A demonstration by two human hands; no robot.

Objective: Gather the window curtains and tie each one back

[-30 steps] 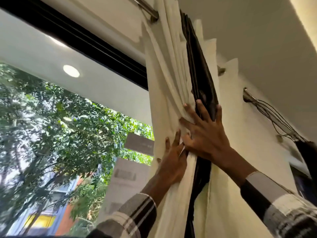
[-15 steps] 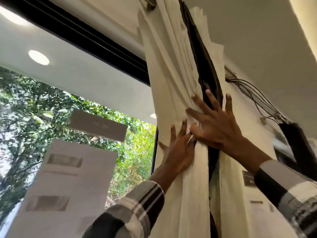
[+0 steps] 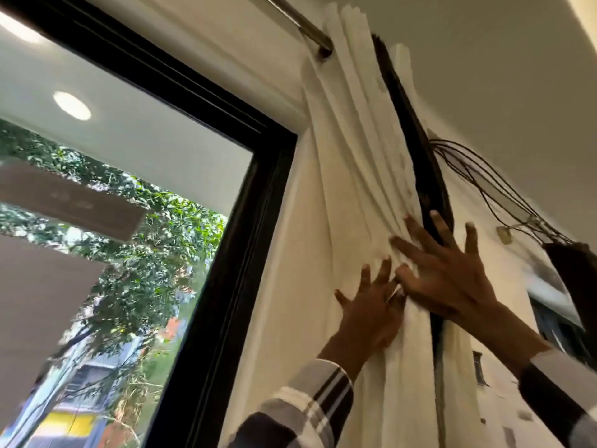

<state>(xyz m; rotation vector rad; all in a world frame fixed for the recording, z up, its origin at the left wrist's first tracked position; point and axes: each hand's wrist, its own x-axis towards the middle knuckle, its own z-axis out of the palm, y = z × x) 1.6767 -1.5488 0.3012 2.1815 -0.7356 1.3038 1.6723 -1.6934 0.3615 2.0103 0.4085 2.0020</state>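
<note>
A cream curtain [image 3: 349,176] hangs in bunched pleats from a metal rod [image 3: 300,22], right of the window. A dark curtain layer [image 3: 426,176] shows as a narrow strip between the cream folds. My left hand [image 3: 371,315] lies flat with spread fingers on the cream pleats. My right hand [image 3: 449,273] presses with straight, spread fingers across the pleats and the dark strip, just above and right of the left hand. Neither hand grips any fabric.
The black window frame [image 3: 239,260] stands left of the curtain, with trees outside. A bundle of dark cables [image 3: 494,189] runs along the wall at the upper right towards a dark object [image 3: 571,279]. A ceiling light [image 3: 71,105] is reflected in the glass.
Both hands have pushed the gathered curtain further right, clear of the glass and onto the wall. The window frame's right side now shows. The view has swung right.
</note>
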